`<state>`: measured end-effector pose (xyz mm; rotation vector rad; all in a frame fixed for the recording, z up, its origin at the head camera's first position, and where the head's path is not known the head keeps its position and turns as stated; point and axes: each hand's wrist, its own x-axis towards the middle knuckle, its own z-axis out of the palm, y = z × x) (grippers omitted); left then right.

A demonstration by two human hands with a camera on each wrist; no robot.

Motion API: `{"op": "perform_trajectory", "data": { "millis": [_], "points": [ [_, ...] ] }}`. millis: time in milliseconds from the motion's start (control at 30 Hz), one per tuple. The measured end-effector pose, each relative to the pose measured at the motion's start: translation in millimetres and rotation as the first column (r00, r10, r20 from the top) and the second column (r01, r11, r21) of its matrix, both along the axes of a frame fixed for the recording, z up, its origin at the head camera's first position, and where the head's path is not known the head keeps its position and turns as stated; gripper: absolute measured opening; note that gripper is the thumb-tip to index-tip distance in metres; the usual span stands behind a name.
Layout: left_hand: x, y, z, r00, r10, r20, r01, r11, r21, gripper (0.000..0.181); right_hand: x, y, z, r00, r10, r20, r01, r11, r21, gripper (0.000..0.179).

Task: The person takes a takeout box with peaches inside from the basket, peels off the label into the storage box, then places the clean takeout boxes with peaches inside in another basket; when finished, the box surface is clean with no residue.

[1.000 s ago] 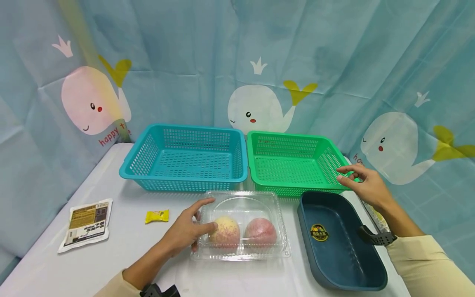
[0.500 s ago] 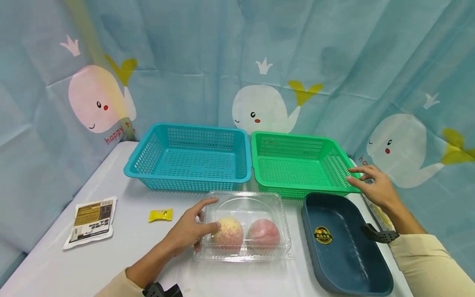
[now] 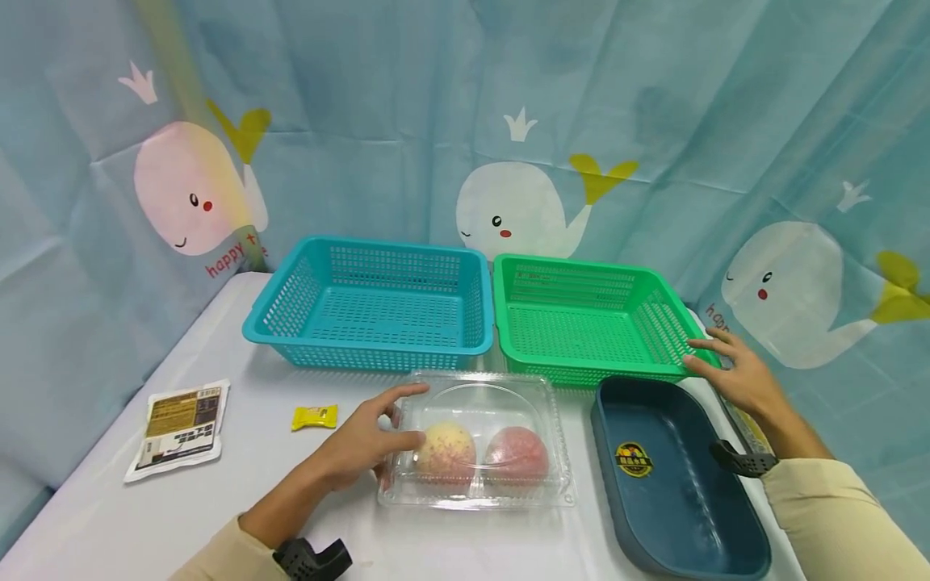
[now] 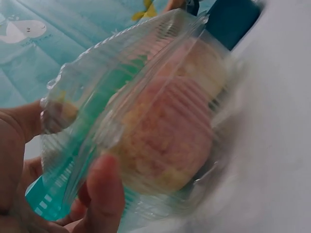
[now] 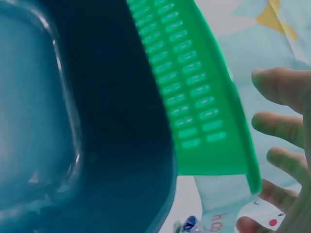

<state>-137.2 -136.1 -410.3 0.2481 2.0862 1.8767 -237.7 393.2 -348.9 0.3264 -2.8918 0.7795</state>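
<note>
A clear plastic clamshell box [image 3: 475, 403] lies on the white table, with two round peach-like fruits inside, one yellow and pink [image 3: 445, 452], the other pink [image 3: 516, 456]. My left hand [image 3: 363, 444] holds the box by its left side, thumb over the lid and index finger along the far edge. In the left wrist view the box [image 4: 160, 121] fills the middle, slightly blurred. At the right front corner of the green basket [image 3: 581, 367] is my right hand [image 3: 744, 379], fingers loosely spread and holding nothing. The right wrist view shows these fingers [image 5: 282, 126] beside the basket's rim.
A blue basket [image 3: 370, 355] stands left of the green one. A dark blue tub [image 3: 668, 476] with a round label sits under the right forearm. Left on the table lie a yellow wrapped sweet [image 3: 315, 416] and a white-and-brown packet [image 3: 180, 432]. Another packet [image 3: 751, 428] is partly hidden.
My right hand has shifted right and slightly down along the green basket's edge, its fingers spreading. The left hand and the box stay together; the whole view has shifted slightly.
</note>
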Motion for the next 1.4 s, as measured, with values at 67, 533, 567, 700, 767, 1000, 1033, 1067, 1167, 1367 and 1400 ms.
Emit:
{"op": "perform_trajectory", "data": {
  "millis": [67,533,567,700,767,1000,1033,1067,1167,1367,1400],
  "points": [
    [-1.8,-1.7,0.7,1.0,-0.017,0.017,0.017,1.0,0.009,0.064,-1.7,1.2,-2.2,1.0,0.007,0.025,-0.008,1.0,0.02,0.059],
    [-2.1,-7.9,6.0,0.992,-0.094,0.083,0.071,0.967,0.243,0.053,3.0,3.4,-14.7,0.995,-0.024,0.101,0.026,0.999,-0.022,0.073],
    [-0.3,-8.4,7.5,0.993,-0.094,0.077,0.072,0.965,0.252,0.053,3.3,3.6,-14.5,0.996,-0.025,0.09,0.026,1.0,-0.017,0.073],
    [7.0,-12.0,18.7,0.995,-0.087,0.05,0.07,0.958,0.277,0.05,2.2,3.5,-13.3,0.995,-0.03,0.1,0.031,0.999,-0.013,0.074],
    [9.7,-13.7,27.5,0.996,-0.082,0.032,0.069,0.957,0.281,0.05,1.2,3.3,-13.2,0.993,-0.034,0.114,0.035,0.999,-0.006,0.075],
    [7.2,-9.1,66.9,0.996,-0.072,-0.058,0.086,0.95,0.299,0.046,0.4,4.5,-16.4,0.997,-0.038,0.072,0.039,0.999,-0.014,0.073],
    [5.2,-6.9,72.5,0.995,-0.068,-0.072,0.086,0.95,0.299,0.046,0.4,4.7,-16.8,0.997,-0.041,0.062,0.042,0.999,-0.014,0.073],
    [3.0,-4.6,78.0,0.995,-0.062,-0.079,0.083,0.95,0.301,0.046,0.3,4.7,-17.1,0.998,-0.044,0.053,0.044,0.999,-0.011,0.073],
    [-4.7,3.4,93.7,0.995,-0.034,-0.091,0.06,0.951,0.302,0.044,0.6,4.2,-17.4,0.998,-0.05,0.048,0.05,0.999,-0.012,0.073],
    [-22.2,25.5,117.1,0.996,0.011,-0.087,0.013,0.963,0.27,0.043,0.7,2.9,-19.7,0.998,-0.052,0.034,0.052,0.999,0.003,0.072],
    [-25.6,29.9,119.6,0.996,0.015,-0.087,0.008,0.964,0.264,0.043,0.5,2.5,-20.1,0.998,-0.054,0.032,0.054,0.999,0.007,0.072]
  ]
}}
